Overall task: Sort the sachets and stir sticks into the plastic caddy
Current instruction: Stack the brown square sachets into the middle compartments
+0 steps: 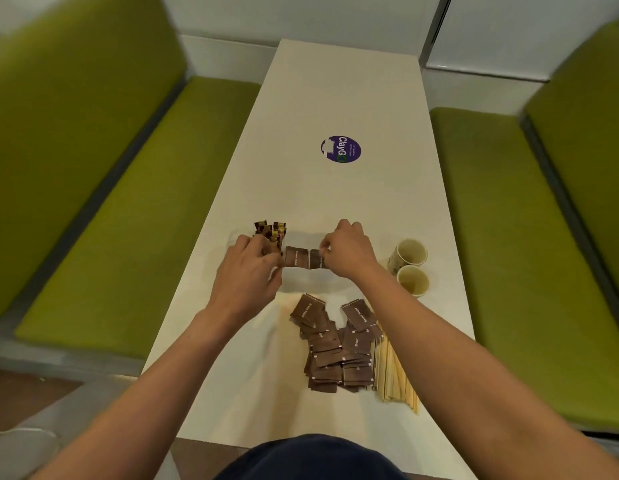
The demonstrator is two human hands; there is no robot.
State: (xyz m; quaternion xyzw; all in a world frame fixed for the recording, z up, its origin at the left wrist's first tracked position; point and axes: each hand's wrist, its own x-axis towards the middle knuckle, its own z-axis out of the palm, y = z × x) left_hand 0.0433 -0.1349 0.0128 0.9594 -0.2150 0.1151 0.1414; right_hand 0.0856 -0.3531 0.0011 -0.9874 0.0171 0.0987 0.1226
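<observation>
At the caddy (301,284), right hand (349,254) pinches a brown sachet (316,259) upright, fingers of left hand (245,271) curl, grip unclear; loose pile (335,351) lies bodyward, nearer the right.

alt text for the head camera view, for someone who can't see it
Seen from above, a person's right hand pinches a brown sugar sachet at a clear plastic caddy on a white table, while the left hand touches dark sachets standing in it. Nearby lie a sachet pile, wooden stir sticks and two paper cups.
</observation>
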